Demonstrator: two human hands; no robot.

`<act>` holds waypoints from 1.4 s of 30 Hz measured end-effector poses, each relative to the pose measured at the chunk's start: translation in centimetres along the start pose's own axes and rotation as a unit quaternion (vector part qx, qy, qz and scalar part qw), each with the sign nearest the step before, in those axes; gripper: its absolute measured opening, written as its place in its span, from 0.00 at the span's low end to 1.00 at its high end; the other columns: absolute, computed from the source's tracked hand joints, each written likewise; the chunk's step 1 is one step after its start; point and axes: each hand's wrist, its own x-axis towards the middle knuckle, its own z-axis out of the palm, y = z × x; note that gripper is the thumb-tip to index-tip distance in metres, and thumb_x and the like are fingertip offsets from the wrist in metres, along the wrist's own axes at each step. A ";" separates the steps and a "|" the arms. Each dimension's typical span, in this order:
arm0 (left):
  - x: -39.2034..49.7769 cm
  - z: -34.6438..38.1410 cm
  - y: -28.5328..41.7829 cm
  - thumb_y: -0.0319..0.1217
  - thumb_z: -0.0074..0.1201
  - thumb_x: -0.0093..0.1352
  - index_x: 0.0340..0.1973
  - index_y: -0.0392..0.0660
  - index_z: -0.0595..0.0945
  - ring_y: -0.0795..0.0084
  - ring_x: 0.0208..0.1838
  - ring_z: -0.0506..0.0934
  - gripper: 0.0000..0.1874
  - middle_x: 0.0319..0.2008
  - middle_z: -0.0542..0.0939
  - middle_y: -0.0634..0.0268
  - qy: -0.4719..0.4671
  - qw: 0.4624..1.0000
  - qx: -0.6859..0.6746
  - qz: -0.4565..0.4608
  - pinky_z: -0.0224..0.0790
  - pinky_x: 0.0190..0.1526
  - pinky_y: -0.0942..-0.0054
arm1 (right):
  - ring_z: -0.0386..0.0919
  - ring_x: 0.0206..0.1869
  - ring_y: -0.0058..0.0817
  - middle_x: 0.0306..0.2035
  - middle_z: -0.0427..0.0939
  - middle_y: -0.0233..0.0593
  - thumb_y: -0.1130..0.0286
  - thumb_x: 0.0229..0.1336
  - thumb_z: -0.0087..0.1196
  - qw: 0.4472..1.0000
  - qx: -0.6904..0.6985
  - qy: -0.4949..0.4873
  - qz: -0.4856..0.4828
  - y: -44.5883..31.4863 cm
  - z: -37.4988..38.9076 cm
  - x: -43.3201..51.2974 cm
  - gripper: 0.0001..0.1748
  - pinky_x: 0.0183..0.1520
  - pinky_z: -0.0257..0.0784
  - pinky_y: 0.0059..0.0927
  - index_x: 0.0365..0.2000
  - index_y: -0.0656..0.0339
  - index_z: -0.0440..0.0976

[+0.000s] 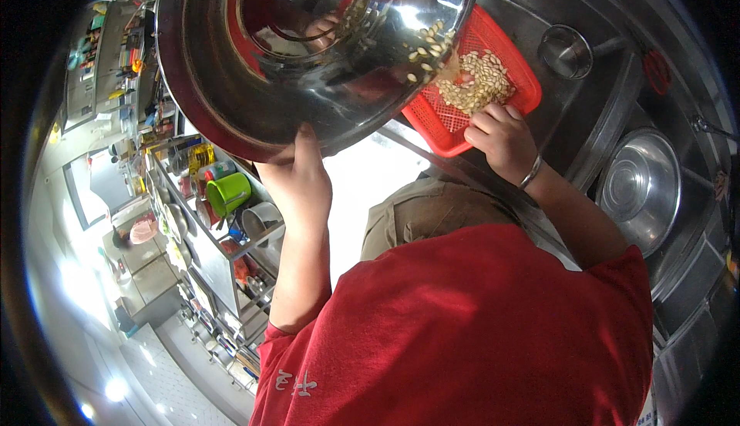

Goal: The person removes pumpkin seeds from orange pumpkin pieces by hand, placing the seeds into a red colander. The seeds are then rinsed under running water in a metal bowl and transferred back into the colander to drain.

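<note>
My left hand (pixel 300 172) grips the rim of a large stainless steel basin (pixel 324 96), which is tilted steeply toward the right. Pale seeds (pixel 430 50), perhaps pumpkin seeds, cling inside its lower lip, and water seems to run off the edge there. Under that lip is a red plastic mesh basket (pixel 439 143) with a heap of the same seeds (pixel 480 82) in it. My right hand (pixel 504 137), a bangle on its wrist, holds the basket's near rim, fingers curled over the side beside the heap. The basin covers the basket's far left part.
The basket is over a steel sink (pixel 555 114). A small metal bowl (pixel 565 51) lies behind it, and a wide metal basin (pixel 639 192) sits in the compartment at right. Left of me, a steel rack (pixel 254 247) bears a green bucket (pixel 229 194) and pots.
</note>
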 end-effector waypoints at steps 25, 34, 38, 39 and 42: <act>4.6 -10.9 -2.1 0.23 0.47 0.68 0.50 0.31 0.72 0.56 0.42 0.80 0.16 0.45 0.77 0.50 0.051 0.903 -0.300 -0.301 0.78 0.33 0.59 | 0.69 0.41 0.30 0.33 0.72 0.28 0.68 0.50 0.48 0.993 -0.087 0.007 0.077 -4.3 -6.4 1.3 0.03 0.43 0.65 0.34 0.27 0.51 0.72; 3.3 -9.3 -0.9 0.22 0.43 0.67 0.49 0.32 0.69 0.59 0.32 0.80 0.15 0.40 0.77 0.50 0.028 0.898 -0.319 -0.301 0.79 0.26 0.67 | 0.70 0.40 0.34 0.32 0.72 0.33 0.71 0.50 0.48 0.993 -0.054 -0.095 0.054 -3.9 -4.5 -3.0 0.04 0.43 0.67 0.37 0.28 0.55 0.73; 2.6 -8.9 -1.9 0.23 0.45 0.67 0.53 0.36 0.70 0.60 0.35 0.81 0.18 0.42 0.79 0.54 -0.011 0.898 -0.335 -0.285 0.80 0.27 0.66 | 0.70 0.39 0.35 0.32 0.72 0.34 0.72 0.51 0.47 0.985 -0.050 -0.132 0.104 -2.6 -2.4 -5.6 0.06 0.44 0.66 0.39 0.29 0.56 0.73; 2.5 -8.8 -1.8 0.23 0.45 0.67 0.52 0.36 0.70 0.60 0.34 0.81 0.18 0.41 0.79 0.54 -0.004 0.898 -0.330 -0.290 0.80 0.27 0.66 | 0.70 0.40 0.35 0.32 0.72 0.34 0.72 0.49 0.47 0.987 -0.046 -0.121 0.092 -2.5 -2.3 -6.0 0.06 0.44 0.66 0.39 0.29 0.57 0.73; 2.1 -8.5 -1.3 0.22 0.42 0.66 0.53 0.33 0.66 0.58 0.34 0.81 0.18 0.42 0.77 0.50 -0.008 0.903 -0.315 -0.292 0.81 0.29 0.65 | 0.70 0.41 0.36 0.33 0.73 0.33 0.73 0.47 0.47 0.991 -0.050 -0.098 0.081 -2.3 -2.6 -7.0 0.06 0.43 0.66 0.40 0.28 0.58 0.74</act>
